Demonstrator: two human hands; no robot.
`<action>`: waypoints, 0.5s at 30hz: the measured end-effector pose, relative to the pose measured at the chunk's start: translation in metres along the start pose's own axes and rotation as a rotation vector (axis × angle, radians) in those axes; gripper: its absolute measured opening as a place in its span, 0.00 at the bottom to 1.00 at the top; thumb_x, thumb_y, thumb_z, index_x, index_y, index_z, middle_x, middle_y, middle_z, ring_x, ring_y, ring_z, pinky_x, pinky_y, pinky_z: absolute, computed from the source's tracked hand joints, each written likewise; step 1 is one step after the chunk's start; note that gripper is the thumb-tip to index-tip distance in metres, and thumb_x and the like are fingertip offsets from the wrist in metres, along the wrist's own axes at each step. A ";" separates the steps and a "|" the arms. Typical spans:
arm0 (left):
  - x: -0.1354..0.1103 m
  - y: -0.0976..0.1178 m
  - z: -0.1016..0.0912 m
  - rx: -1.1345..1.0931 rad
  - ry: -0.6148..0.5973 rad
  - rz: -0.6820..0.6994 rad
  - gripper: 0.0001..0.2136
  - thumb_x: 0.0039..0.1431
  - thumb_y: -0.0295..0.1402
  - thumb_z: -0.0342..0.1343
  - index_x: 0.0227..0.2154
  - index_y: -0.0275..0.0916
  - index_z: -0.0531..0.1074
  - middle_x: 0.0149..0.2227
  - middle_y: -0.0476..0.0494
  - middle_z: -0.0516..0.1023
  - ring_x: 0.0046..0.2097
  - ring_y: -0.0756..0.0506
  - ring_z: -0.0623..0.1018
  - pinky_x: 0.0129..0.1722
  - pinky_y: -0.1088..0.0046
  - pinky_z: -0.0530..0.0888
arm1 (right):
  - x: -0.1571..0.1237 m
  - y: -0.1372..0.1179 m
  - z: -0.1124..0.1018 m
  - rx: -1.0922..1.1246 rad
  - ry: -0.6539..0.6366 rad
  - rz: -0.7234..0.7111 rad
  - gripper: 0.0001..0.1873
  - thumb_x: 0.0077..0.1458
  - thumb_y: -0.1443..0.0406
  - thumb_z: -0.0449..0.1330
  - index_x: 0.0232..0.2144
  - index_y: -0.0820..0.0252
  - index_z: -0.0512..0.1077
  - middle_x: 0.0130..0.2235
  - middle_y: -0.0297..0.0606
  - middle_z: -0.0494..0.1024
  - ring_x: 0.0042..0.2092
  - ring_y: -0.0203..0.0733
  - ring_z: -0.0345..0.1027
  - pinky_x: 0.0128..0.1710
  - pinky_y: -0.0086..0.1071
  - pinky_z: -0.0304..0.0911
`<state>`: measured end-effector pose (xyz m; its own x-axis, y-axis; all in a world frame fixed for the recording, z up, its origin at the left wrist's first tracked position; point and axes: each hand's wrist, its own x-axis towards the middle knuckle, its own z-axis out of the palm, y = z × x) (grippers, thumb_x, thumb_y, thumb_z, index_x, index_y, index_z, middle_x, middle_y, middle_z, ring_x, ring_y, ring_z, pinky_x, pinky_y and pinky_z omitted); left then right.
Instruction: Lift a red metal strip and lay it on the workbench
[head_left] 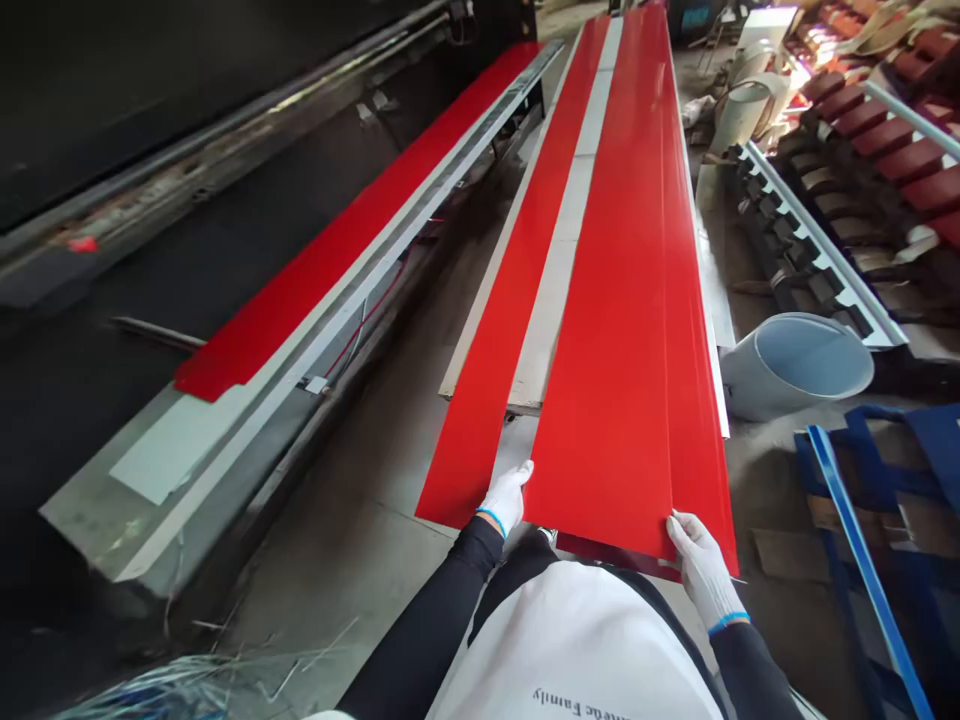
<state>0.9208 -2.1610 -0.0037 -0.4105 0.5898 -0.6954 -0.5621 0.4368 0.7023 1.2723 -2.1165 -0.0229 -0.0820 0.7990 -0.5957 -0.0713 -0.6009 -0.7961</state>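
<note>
In the head view, the white-gloved left hand (506, 497) is closed on the inner edge of the left of two long red sheet-metal panels (607, 330), and the white-gloved right hand (701, 570) grips the near right corner of the other. The panels run toward 12 o'clock over a pale board (551, 300). At 10 o'clock, a red strip (337, 250) lies along a grey metal folding machine (90, 520). Stacked red profiled pieces (885, 150) sit at 2 o'clock, a pale round bucket (795, 365) lies on its side at 3 o'clock, and a blue metal frame (844, 520) stands at 4 o'clock.
</note>
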 end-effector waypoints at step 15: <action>-0.020 -0.003 0.017 -0.062 -0.128 0.125 0.30 0.45 0.39 0.72 0.52 0.33 0.76 0.50 0.29 0.83 0.52 0.34 0.82 0.60 0.52 0.75 | -0.011 -0.026 0.001 -0.180 0.118 0.026 0.37 0.38 0.41 0.71 0.43 0.58 0.74 0.41 0.41 0.82 0.38 0.51 0.77 0.21 0.33 0.71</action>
<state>0.9430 -2.1624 0.0114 -0.3877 0.7203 -0.5752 -0.5571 0.3140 0.7688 1.2745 -2.1097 0.0045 0.0366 0.7868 -0.6161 0.1093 -0.6159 -0.7802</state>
